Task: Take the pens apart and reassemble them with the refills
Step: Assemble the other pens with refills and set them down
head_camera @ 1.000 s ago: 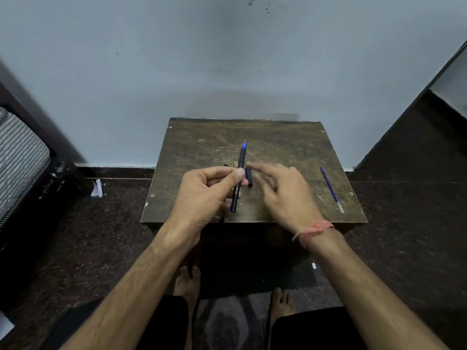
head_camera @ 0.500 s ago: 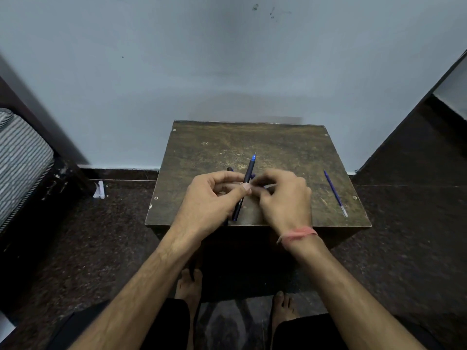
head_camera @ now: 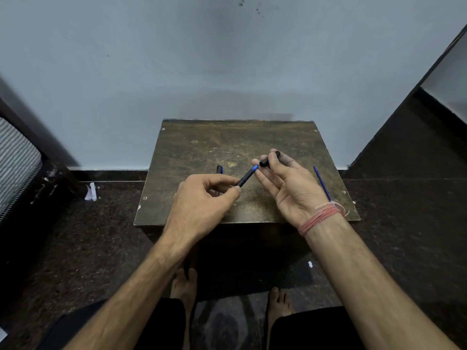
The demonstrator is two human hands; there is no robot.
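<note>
My left hand (head_camera: 199,205) pinches the lower end of a dark pen body (head_camera: 245,178), whose blue tip points up and to the right. My right hand (head_camera: 288,185), palm turned up, holds a short black pen cap (head_camera: 270,160) between thumb and fingertips, just beyond that blue tip. A second dark pen (head_camera: 219,170) lies on the small brown table (head_camera: 202,147), mostly hidden behind my left hand. A thin blue refill (head_camera: 321,181) lies on the table's right side, beside my right wrist.
The table stands against a pale wall. Dark stone floor surrounds it, with a white scrap of paper (head_camera: 90,192) at left and a striped cushion (head_camera: 15,160) at far left. My bare feet (head_camera: 183,284) rest below the table's front edge.
The two hands were close together on the pen. They have drawn apart: the right hand turned palm up and moved right with the cap, and the pen body now tilts to the right.
</note>
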